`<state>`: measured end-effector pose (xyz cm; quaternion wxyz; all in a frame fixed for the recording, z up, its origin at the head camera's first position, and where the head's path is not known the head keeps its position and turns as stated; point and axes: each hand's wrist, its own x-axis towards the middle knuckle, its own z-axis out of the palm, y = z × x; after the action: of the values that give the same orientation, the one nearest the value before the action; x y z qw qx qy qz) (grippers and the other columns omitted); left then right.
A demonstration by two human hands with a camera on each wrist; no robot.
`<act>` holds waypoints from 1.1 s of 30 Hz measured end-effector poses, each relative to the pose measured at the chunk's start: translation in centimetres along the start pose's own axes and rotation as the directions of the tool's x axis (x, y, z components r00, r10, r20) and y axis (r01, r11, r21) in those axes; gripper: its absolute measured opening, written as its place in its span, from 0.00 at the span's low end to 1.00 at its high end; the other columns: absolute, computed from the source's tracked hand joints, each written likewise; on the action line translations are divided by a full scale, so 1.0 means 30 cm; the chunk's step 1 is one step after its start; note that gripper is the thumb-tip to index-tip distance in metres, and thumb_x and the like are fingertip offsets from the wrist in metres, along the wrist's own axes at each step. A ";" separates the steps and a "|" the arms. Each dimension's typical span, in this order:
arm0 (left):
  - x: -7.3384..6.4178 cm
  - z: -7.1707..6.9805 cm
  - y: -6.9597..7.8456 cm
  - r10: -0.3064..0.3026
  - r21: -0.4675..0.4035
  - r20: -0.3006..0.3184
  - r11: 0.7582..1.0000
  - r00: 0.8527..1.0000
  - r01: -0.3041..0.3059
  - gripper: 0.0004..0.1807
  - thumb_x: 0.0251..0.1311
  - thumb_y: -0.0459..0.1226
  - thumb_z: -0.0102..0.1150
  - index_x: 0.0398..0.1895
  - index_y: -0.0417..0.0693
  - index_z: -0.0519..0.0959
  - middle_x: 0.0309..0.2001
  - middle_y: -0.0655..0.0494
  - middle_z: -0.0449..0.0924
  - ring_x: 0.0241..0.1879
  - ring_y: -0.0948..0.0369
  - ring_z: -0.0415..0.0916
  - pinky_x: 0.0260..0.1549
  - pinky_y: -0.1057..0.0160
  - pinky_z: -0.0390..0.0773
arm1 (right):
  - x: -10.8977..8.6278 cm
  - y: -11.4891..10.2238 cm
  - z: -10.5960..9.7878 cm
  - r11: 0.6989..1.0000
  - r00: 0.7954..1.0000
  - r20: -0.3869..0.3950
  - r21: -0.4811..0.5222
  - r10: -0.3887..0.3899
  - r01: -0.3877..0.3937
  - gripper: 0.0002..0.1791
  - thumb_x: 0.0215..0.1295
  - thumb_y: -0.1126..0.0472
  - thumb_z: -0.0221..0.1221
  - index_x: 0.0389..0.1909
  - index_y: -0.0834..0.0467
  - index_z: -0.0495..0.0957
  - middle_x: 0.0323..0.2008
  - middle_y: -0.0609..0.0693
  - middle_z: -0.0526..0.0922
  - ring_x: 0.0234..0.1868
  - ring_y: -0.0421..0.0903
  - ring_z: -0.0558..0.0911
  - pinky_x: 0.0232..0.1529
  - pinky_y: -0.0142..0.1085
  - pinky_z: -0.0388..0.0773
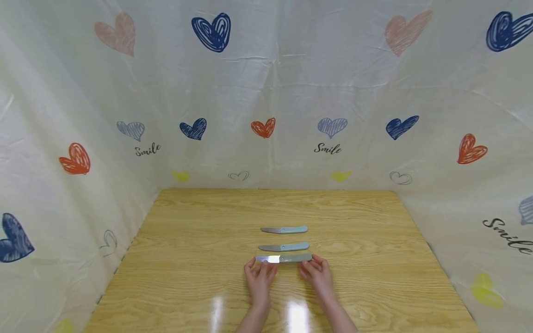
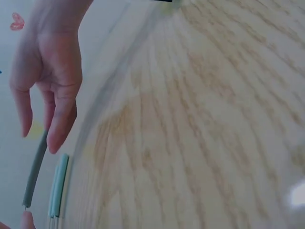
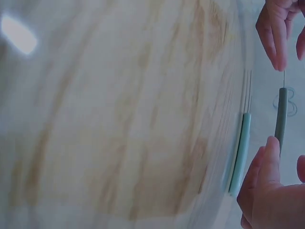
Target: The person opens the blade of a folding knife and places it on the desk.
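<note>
In the head view, my left hand (image 1: 259, 281) pinches a knife (image 1: 294, 258) near its blade tip. At the other end, my right hand (image 1: 319, 276) holds the grey-green handle between thumb and fingers. This knife lies crosswise, blade to the left, and both wrist views show it raised off the tabletop. Just beyond it on the wood is a second knife (image 1: 294, 246) with a light blue handle. A third knife (image 1: 294, 229) of the same kind lies farther back, roughly parallel. Part of the blade tip is hidden by my left fingers.
Under the knives is a wood-grain table (image 1: 200, 240), with light glare near its front edge. A pale curtain (image 1: 291, 92) printed with hearts and the word "Smile" surrounds the table at the back and both sides.
</note>
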<state>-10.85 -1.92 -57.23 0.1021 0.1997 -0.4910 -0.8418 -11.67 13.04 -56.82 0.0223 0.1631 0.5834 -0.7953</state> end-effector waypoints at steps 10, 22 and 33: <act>-0.030 -0.054 -0.001 -0.096 0.084 0.058 0.992 0.994 0.091 0.30 0.69 0.29 0.49 0.67 0.26 0.48 0.35 0.46 0.73 0.31 0.60 0.79 0.40 0.60 0.86 | -0.026 -0.015 -0.087 0.977 0.996 0.054 -0.204 0.076 -0.063 0.35 0.66 0.66 0.59 0.67 0.78 0.55 0.62 0.72 0.63 0.48 0.52 0.81 0.49 0.41 0.83; -0.032 -0.104 -0.004 -0.142 0.168 0.099 0.978 0.985 0.124 0.38 0.68 0.30 0.53 0.69 0.22 0.42 0.39 0.38 0.74 0.32 0.59 0.79 0.41 0.59 0.86 | -0.013 0.001 -0.093 0.954 0.990 0.081 -0.286 0.114 -0.087 0.35 0.62 0.68 0.61 0.64 0.81 0.58 0.54 0.69 0.67 0.35 0.47 0.80 0.37 0.37 0.85; -0.012 -0.137 -0.002 -0.216 0.224 0.170 0.959 0.961 0.176 0.43 0.66 0.30 0.54 0.71 0.23 0.37 0.37 0.41 0.74 0.32 0.59 0.79 0.41 0.60 0.86 | -0.002 0.001 -0.086 0.938 0.985 0.089 -0.329 0.150 -0.113 0.35 0.62 0.68 0.62 0.64 0.80 0.58 0.44 0.59 0.67 0.35 0.47 0.77 0.34 0.35 0.85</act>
<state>-8.75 -4.98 -59.00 -0.0516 0.1747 -0.5609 -0.8076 -11.01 15.43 -57.51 0.1347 0.1507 0.6910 -0.6940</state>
